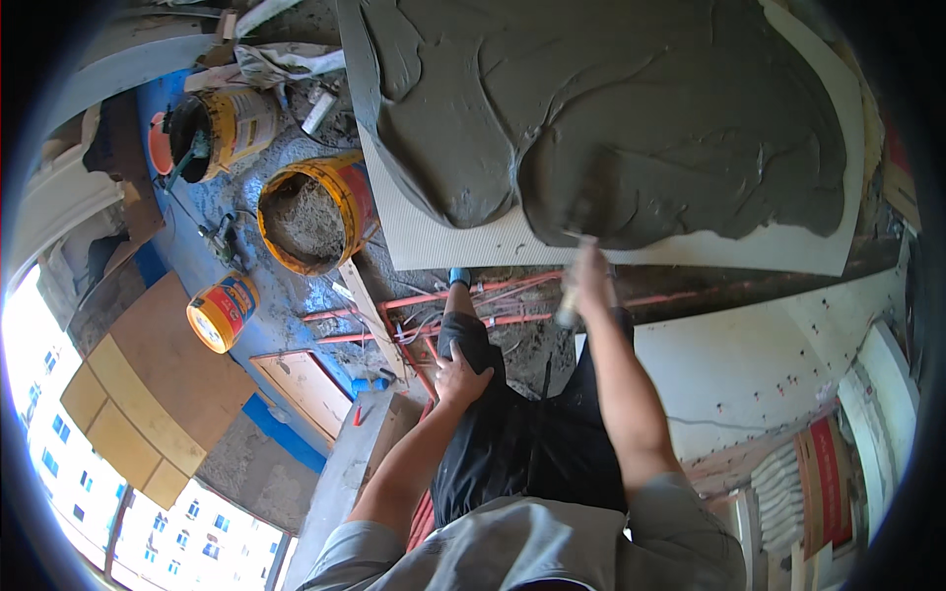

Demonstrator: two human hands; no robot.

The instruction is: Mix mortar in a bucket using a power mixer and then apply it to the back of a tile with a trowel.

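head view, grey wet mortar ridged, white tile

The trowel blade is motion-blurred; the mortar-covered tile runs past the top edge.

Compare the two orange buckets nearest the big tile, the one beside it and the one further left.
The bucket beside the tile stands open-mouthed with grey mortar inside; the smaller bucket further left lies tipped on its side. The near one almost touches the mortar-covered tile; the other sits apart on the blue floor. Both are orange and round.
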